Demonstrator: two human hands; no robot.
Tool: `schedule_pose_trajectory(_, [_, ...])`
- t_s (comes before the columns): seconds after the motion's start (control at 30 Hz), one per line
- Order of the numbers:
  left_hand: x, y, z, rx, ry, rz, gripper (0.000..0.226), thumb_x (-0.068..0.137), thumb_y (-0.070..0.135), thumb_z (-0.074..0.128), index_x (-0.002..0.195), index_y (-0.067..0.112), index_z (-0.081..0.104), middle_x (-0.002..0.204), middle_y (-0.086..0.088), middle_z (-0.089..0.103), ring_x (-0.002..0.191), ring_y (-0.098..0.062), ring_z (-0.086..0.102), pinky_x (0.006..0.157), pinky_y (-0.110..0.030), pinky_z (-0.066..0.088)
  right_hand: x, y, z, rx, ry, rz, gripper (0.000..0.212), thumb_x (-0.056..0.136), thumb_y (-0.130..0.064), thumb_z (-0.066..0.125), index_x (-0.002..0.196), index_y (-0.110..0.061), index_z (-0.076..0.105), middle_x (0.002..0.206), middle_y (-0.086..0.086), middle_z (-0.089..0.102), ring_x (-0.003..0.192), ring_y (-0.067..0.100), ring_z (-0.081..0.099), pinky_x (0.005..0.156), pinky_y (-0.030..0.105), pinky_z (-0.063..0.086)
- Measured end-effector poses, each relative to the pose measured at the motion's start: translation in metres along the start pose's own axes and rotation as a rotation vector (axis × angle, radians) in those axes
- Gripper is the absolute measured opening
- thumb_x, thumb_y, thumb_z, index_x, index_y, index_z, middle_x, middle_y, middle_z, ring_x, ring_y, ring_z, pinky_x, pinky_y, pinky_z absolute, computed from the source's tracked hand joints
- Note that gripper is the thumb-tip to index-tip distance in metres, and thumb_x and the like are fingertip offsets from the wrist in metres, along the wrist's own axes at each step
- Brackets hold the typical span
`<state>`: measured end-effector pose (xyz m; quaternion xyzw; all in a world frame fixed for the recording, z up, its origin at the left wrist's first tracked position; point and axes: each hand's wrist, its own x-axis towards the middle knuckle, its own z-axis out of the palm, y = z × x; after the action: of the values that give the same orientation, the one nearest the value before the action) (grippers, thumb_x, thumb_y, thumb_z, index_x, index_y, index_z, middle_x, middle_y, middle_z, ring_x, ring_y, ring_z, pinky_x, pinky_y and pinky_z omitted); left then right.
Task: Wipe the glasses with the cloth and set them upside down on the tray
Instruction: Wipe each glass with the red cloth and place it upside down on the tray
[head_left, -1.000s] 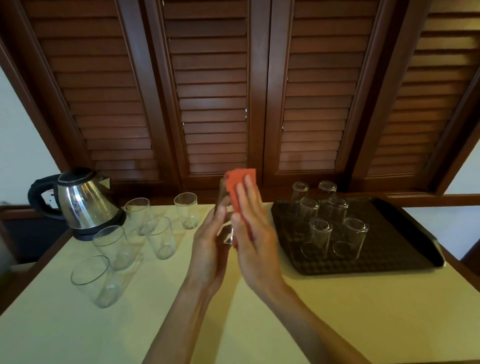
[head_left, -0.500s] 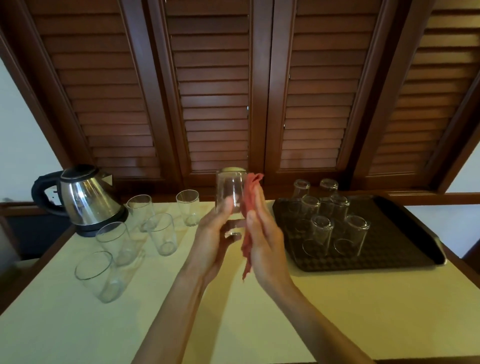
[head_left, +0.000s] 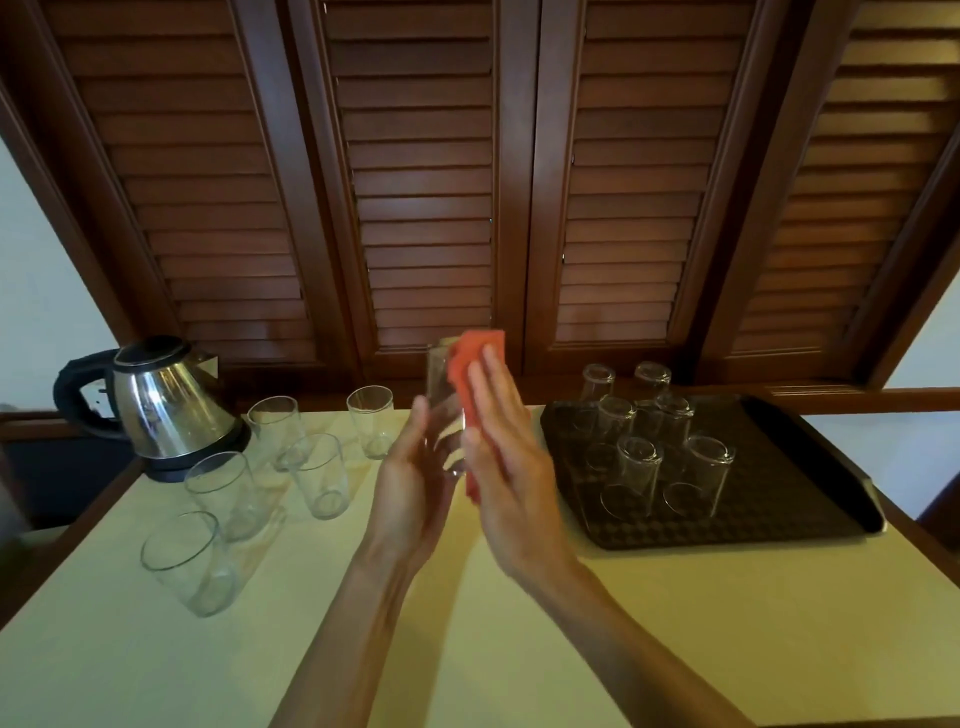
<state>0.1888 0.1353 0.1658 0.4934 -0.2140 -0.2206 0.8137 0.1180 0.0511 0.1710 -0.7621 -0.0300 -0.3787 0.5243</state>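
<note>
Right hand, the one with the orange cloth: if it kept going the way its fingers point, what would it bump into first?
Probably the wooden shutters. The right hand presses the orange cloth flat on the held glass, fingers pointing up and away. Nothing else shows in that line, though depth is hard to judge.

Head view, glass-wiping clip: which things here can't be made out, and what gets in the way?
- Held glass: its lower part is hidden behind the left hand and the right hand.
- Orange cloth: mostly covered by the right hand's flat fingers.
- Back glasses on the tray: small and overlapping, so the count is uncertain.
- Whether any glass is clean: transparent, too dim to tell.
</note>
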Motion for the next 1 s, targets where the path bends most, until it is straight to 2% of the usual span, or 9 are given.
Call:
schedule_pose_trajectory(0.07, [0.003,0.006,-0.001,-0.008,0.015,0.005,0.070,0.095,0.064,0.052,0.137,0.010,0.066,0.137,-0.009,0.069,0.130,-0.029,0.063,0.111,-0.048,0.047,-0.018,0.008,0.004,-0.014,0.001,-0.060,0.052,0.107,-0.031,0.037,0.157,-0.027,0.026,0.167,-0.014,0.022,0.155,0.010,0.018,0.124,0.045,0.026])
schedule_pose_trajectory(0.13, [0.004,0.005,-0.002,0.096,0.006,0.038,0.086,0.083,0.076,0.061,0.135,0.008,0.066,0.126,-0.006,0.075,0.114,-0.022,0.070,0.093,-0.038,0.056,-0.014,0.007,0.001,0.114,0.046,0.061,0.054,0.105,-0.036,0.038,0.158,-0.031,0.028,0.154,-0.015,0.046,0.145,0.016,0.041,0.114,0.046,0.043])
schedule_pose_trajectory(0.2, [0.000,-0.001,0.001,0.162,-0.023,0.054,0.076,0.086,0.070,0.064,0.135,0.012,0.068,0.129,-0.009,0.073,0.117,-0.027,0.069,0.090,-0.037,0.055,0.002,0.003,-0.005,0.175,0.081,0.163,0.055,0.103,-0.041,0.040,0.156,-0.037,0.030,0.145,-0.015,0.056,0.133,0.015,0.055,0.103,0.044,0.052])
schedule_pose_trajectory(0.3, [-0.002,0.001,0.005,0.105,-0.016,0.082,0.064,0.094,0.058,0.060,0.138,0.012,0.067,0.139,-0.017,0.066,0.132,-0.038,0.061,0.104,-0.050,0.051,0.002,-0.006,-0.002,0.050,0.073,0.035,0.052,0.107,-0.029,0.041,0.157,-0.032,0.027,0.165,-0.014,0.025,0.151,0.013,0.029,0.122,0.053,0.029])
schedule_pose_trajectory(0.37, [0.001,0.007,0.004,0.062,0.043,0.144,0.054,0.100,0.046,0.059,0.140,0.009,0.065,0.135,-0.016,0.069,0.128,-0.040,0.064,0.108,-0.059,0.049,-0.018,0.001,0.006,-0.070,0.031,-0.068,0.052,0.107,-0.019,0.042,0.157,-0.025,0.027,0.168,-0.013,0.017,0.155,0.010,0.017,0.126,0.047,0.021])
schedule_pose_trajectory(0.53, [-0.005,0.004,0.006,0.194,0.032,0.109,0.041,0.102,0.044,0.050,0.132,0.025,0.069,0.123,-0.001,0.076,0.118,-0.021,0.070,0.092,-0.037,0.057,-0.002,-0.003,-0.002,0.113,0.150,0.129,0.050,0.109,-0.031,0.039,0.158,-0.032,0.025,0.151,-0.019,0.049,0.135,0.013,0.051,0.109,0.042,0.046])
schedule_pose_trajectory(0.67, [-0.003,0.009,0.009,0.197,0.027,0.058,0.054,0.103,0.061,0.043,0.132,0.025,0.069,0.130,-0.010,0.072,0.121,-0.029,0.065,0.090,-0.041,0.053,-0.007,-0.003,0.003,-0.026,0.049,-0.016,0.053,0.108,-0.037,0.035,0.158,-0.033,0.020,0.168,-0.016,0.016,0.154,0.020,0.022,0.123,0.046,0.028])
schedule_pose_trajectory(0.8, [0.003,0.014,0.004,0.217,0.072,0.137,0.063,0.091,0.061,0.065,0.133,0.014,0.064,0.128,-0.008,0.072,0.120,-0.030,0.069,0.091,-0.042,0.058,-0.027,0.011,0.005,0.120,0.049,0.063,0.054,0.107,-0.036,0.038,0.159,-0.035,0.022,0.164,-0.017,0.027,0.151,0.003,0.025,0.124,0.039,0.028])
schedule_pose_trajectory(1.0, [-0.004,0.000,0.012,0.273,-0.026,0.036,0.041,0.108,0.051,0.039,0.134,0.037,0.067,0.134,0.003,0.071,0.123,-0.021,0.067,0.095,-0.039,0.057,-0.001,-0.001,-0.002,-0.125,0.062,-0.002,0.051,0.107,-0.037,0.034,0.157,-0.030,0.025,0.168,-0.017,0.015,0.155,0.004,0.009,0.127,0.046,0.010])
